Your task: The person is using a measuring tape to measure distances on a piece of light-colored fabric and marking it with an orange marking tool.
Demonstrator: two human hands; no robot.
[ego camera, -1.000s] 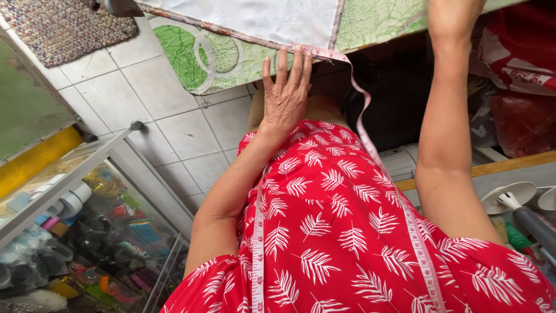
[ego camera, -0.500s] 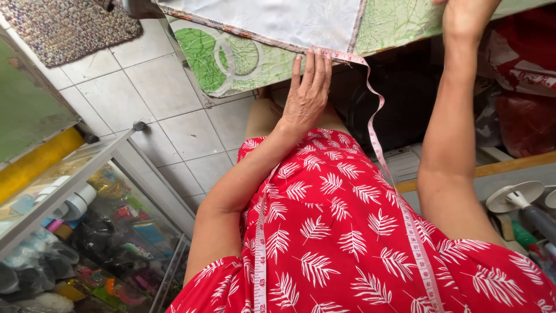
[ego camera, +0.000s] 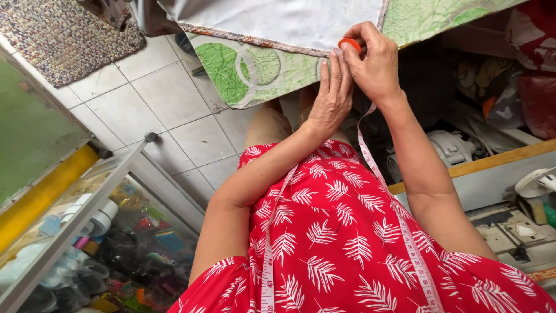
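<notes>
One white cloth [ego camera: 289, 20], one orange chalk disc [ego camera: 349, 44]. Right hand [ego camera: 373, 64] pinches the disc at the cloth's hem; left hand [ego camera: 331, 98], fingers flat, presses beside it. Earlier, the right hand reached farther beyond the cloth's edge.

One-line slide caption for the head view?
Right hand pinches orange chalk at white fabric's edge; left hand flat beside it.

Orange disc [ego camera: 349, 43] mostly behind fingers

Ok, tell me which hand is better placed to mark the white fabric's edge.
Right, probably. The right hand pinches the orange disc at the edge of the white fabric; the left hand lies flat beside it, holding nothing.
</notes>
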